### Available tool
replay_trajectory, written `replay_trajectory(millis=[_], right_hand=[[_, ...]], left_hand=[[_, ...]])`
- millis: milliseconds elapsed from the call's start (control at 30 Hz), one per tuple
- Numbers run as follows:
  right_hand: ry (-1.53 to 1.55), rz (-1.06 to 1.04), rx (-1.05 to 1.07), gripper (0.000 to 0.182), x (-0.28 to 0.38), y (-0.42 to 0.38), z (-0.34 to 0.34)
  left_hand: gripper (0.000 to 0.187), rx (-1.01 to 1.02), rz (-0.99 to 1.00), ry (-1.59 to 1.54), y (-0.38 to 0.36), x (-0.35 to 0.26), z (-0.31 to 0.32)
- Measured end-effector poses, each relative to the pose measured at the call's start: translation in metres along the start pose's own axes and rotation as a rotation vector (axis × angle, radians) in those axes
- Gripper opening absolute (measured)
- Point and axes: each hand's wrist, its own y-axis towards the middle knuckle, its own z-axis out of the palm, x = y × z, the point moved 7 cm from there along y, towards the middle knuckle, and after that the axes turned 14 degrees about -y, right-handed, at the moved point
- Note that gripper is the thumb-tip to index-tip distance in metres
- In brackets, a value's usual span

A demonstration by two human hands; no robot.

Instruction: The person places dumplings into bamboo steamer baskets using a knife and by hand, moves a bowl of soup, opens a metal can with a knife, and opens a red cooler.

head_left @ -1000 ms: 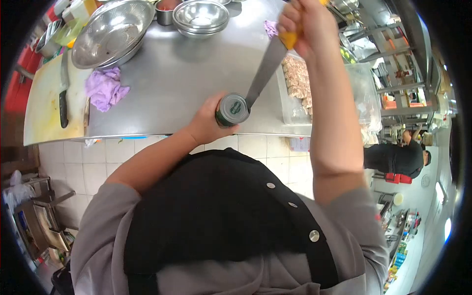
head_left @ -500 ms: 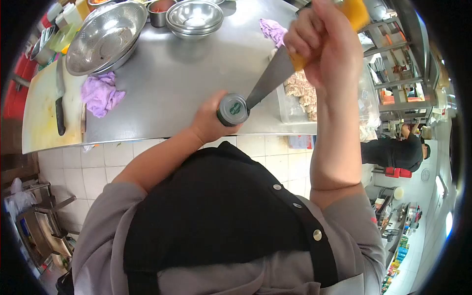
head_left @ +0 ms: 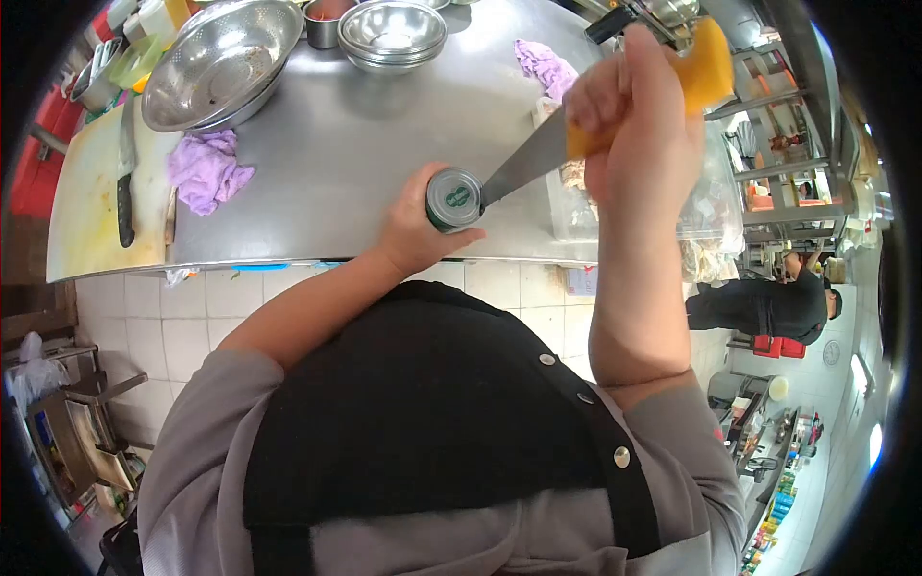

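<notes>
My left hand [head_left: 415, 228] wraps around a small tin can [head_left: 454, 198] standing on the steel table near its front edge. The can has a silver lid with a green mark and a dark green side. Raised to the right of it, my right hand [head_left: 642, 120] grips a knife [head_left: 530, 157] by its yellow handle. The grey blade slants down to the left, its tip at the right edge of the can's lid. Behind my right forearm sits a clear plastic container [head_left: 573, 227] with pale meat pieces, partly hidden.
On the left, a black-handled knife [head_left: 125, 202] lies on a cutting board [head_left: 82, 216], beside a purple cloth [head_left: 208, 171]. A colander [head_left: 223, 72] and stacked metal bowls [head_left: 394, 36] stand at the back. Another purple cloth [head_left: 545, 67] lies farther right. A person [head_left: 773, 305] stands in the background.
My right hand and the knife handle have come slightly lower, while the blade tip stays at the can's rim. My left thumb now reaches out below the can. The whole view has shifted a little.
</notes>
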Motion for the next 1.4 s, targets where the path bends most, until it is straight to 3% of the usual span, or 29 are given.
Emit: replay_trajectory(millis=[67, 167, 267, 367, 567, 667, 700, 767, 833, 867, 900, 1000, 1067, 1133, 1333, 1400], right_hand=[[-0.103, -0.176, 0.015, 0.037, 0.020, -0.017, -0.001], [-0.079, -0.184, 0.028, 0.037, 0.027, -0.022, -0.006], [0.054, -0.065, 0.117, 0.038, 0.012, 0.000, -0.002], [-0.011, 0.046, 0.219, 0.040, 0.005, 0.024, 0.016], [0.170, 0.341, 0.553, 0.039, -0.047, 0.079, 0.058], [0.292, 0.500, 0.741, 0.039, -0.091, 0.116, 0.076], [0.224, 0.463, 0.689, 0.037, -0.102, 0.127, 0.075], [-0.018, 0.455, 0.389, 0.036, -0.088, 0.115, 0.059], [-0.023, 0.384, 0.341, 0.033, -0.069, 0.097, 0.035], [0.060, 0.324, 0.471, 0.043, -0.066, 0.087, 0.019], [0.069, 0.288, 0.392, 0.045, -0.044, 0.066, 0.019], [0.028, 0.167, 0.317, 0.042, -0.022, 0.037, -0.004], [0.040, 0.170, 0.300, 0.042, -0.017, 0.029, -0.012], [0.047, 0.168, 0.297, 0.041, -0.019, 0.026, -0.010], [0.081, 0.157, 0.338, 0.041, -0.027, 0.030, -0.007], [0.068, 0.159, 0.277, 0.034, -0.025, 0.027, -0.006]], left_hand=[[0.089, -0.027, 0.053, -0.034, 0.006, 0.012, 0.007], [0.087, -0.026, 0.037, 0.017, 0.002, 0.023, 0.011], [0.085, -0.016, 0.079, 0.012, 0.003, 0.023, 0.011], [0.083, -0.017, 0.138, 0.008, 0.006, 0.016, 0.008], [0.088, 0.053, 0.049, -0.009, 0.005, 0.024, 0.009], [0.090, 0.154, -0.157, -0.174, 0.005, 0.026, 0.015], [0.090, 0.197, -0.210, -0.128, 0.001, 0.026, 0.020], [0.092, 0.217, -0.319, 0.004, -0.007, 0.029, 0.011], [0.093, 0.343, -0.222, 0.159, -0.003, 0.015, 0.000], [0.094, 0.424, -0.184, 0.222, -0.003, 0.010, -0.009], [0.091, 0.470, -0.182, 0.328, -0.002, -0.002, -0.025], [0.077, 0.070, -0.163, 0.613, -0.009, 0.001, -0.123], [0.064, -0.257, -0.024, 0.809, -0.006, -0.003, -0.204], [0.052, -0.447, -0.085, 1.235, -0.008, 0.006, -0.263], [0.035, -0.125, -0.543, 1.190, 0.023, 0.044, -0.314], [0.041, -0.057, -0.502, 1.177, 0.031, 0.056, -0.323]])
